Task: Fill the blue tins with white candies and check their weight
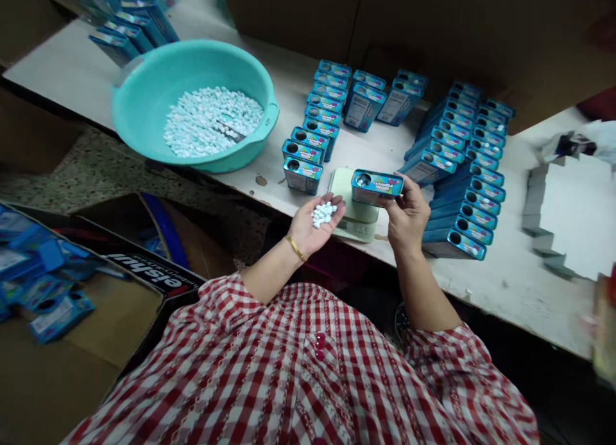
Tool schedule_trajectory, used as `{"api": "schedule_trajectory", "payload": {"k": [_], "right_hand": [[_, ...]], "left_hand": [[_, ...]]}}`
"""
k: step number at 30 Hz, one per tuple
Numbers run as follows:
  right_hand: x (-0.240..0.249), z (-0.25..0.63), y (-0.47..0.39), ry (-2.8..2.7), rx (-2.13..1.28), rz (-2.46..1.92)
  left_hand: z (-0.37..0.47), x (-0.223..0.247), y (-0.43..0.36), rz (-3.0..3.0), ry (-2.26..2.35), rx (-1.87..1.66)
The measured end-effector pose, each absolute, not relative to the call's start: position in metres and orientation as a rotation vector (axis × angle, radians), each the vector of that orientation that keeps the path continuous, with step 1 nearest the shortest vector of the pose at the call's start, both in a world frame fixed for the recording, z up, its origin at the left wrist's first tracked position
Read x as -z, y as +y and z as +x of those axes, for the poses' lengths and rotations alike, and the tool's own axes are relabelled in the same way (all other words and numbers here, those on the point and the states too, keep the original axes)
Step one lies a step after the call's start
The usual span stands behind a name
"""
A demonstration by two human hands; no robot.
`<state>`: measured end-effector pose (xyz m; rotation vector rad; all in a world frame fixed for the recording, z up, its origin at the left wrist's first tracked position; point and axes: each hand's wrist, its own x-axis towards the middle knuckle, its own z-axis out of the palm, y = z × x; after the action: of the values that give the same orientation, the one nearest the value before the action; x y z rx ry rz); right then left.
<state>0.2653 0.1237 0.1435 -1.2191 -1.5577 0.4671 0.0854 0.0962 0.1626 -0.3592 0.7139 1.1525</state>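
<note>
My left hand [315, 225] is palm up and cupped around a small heap of white candies [323, 214]. My right hand [408, 215] grips a blue tin [376, 186] with a round hole in its top, resting on a pale green scale [353, 209]. The two hands are close together at the table's front edge.
A teal basin [144, 92] of white candies with a metal scoop sits at the left. Rows of blue tins [315, 130] stand left of the scale, more rows [464, 169] to its right. Grey cardboard pieces [568, 207] lie far right. Boxes of blue packets [43, 284] sit on the floor.
</note>
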Motion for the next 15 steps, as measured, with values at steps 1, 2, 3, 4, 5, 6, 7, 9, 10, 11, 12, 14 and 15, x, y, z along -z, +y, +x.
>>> {"api": "schedule_trajectory", "payload": {"k": [1, 2, 3, 4, 5, 6, 7, 9, 10, 11, 12, 14, 15], "right_hand": [[-0.136, 0.263, 0.128, -1.48, -0.563, -1.215], [-0.13, 0.26, 0.132, -1.424, -0.641, -1.211], [-0.125, 0.258, 0.134, -1.389, -0.694, -1.209], [-0.123, 0.257, 0.136, -1.375, -0.717, -1.211], [-0.123, 0.257, 0.135, -1.384, -0.707, -1.221], [-0.125, 0.257, 0.132, -1.417, -0.659, -1.241], [-0.129, 0.258, 0.125, -1.464, -0.566, -1.273], [-0.141, 0.257, 0.104, -1.573, -0.294, -1.334], [-0.147, 0.255, 0.089, -1.645, -0.168, -1.339], [-0.152, 0.251, 0.073, -1.733, -0.09, -1.317], [-0.156, 0.246, 0.056, -1.869, -0.086, -1.251], [-0.159, 0.233, 0.026, -2.246, -0.187, -1.126], [-0.157, 0.227, 0.013, -2.401, -0.209, -1.085]], "left_hand": [[0.081, -0.163, 0.091, -0.361, 0.737, -1.153], [0.076, -0.162, 0.085, -0.363, 0.76, -1.152], [0.071, -0.162, 0.079, -0.366, 0.781, -1.146], [0.068, -0.161, 0.072, -0.369, 0.802, -1.13], [0.065, -0.16, 0.065, -0.37, 0.822, -1.106], [0.062, -0.158, 0.058, -0.369, 0.839, -1.078], [0.061, -0.156, 0.051, -0.367, 0.853, -1.046], [0.061, -0.152, 0.038, -0.371, 0.872, -0.977], [0.062, -0.15, 0.033, -0.377, 0.873, -0.942], [0.063, -0.148, 0.028, -0.386, 0.863, -0.914], [0.065, -0.146, 0.024, -0.4, 0.847, -0.889], [0.071, -0.142, 0.018, -0.429, 0.807, -0.843], [0.074, -0.14, 0.016, -0.438, 0.791, -0.822]]}}
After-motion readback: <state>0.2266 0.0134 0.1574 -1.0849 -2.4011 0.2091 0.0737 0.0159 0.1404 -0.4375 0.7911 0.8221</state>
